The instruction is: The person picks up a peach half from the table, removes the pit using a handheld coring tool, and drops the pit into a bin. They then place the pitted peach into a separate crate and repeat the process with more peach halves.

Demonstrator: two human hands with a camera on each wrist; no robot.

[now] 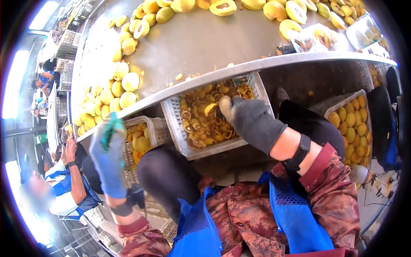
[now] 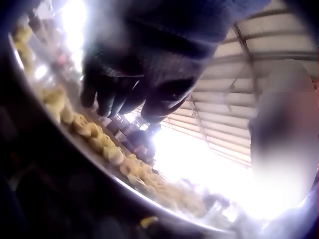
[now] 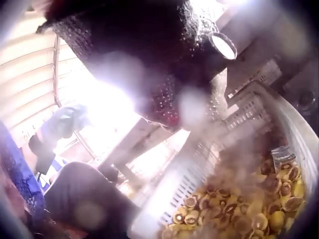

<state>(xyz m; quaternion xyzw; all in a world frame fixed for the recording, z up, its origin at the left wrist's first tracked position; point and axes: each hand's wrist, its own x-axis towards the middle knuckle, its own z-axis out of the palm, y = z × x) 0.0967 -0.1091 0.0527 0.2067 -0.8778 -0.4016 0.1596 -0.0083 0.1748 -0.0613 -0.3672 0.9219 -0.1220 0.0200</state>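
The left hand (image 1: pixel 109 154), in a blue glove with green fingertips, is raised and blurred beside the table's left edge. In the left wrist view that hand (image 2: pixel 144 74) is dark, its fingers loosely bent, with no object visible in them. A dark grey glove with tan fingertips covers the right hand (image 1: pixel 252 122), which is over a white crate (image 1: pixel 173 124) of cut fruit pieces (image 1: pixel 201 128). One yellow piece (image 1: pixel 210 109) lies just left of its fingertips; contact cannot be told. A pale, dark-rimmed oval (image 3: pixel 224 46) shows beside the right hand (image 3: pixel 144 64); its grip is hidden.
Whole and halved yellow fruit (image 1: pixel 117 88) lines the metal table (image 1: pixel 192 47). Clear plastic bags (image 1: pixel 317 38) are at its far right. More fruit crates stand below, left (image 1: pixel 152 130) and right (image 1: pixel 364 92). Another person (image 1: pixel 70 184) sits at the left.
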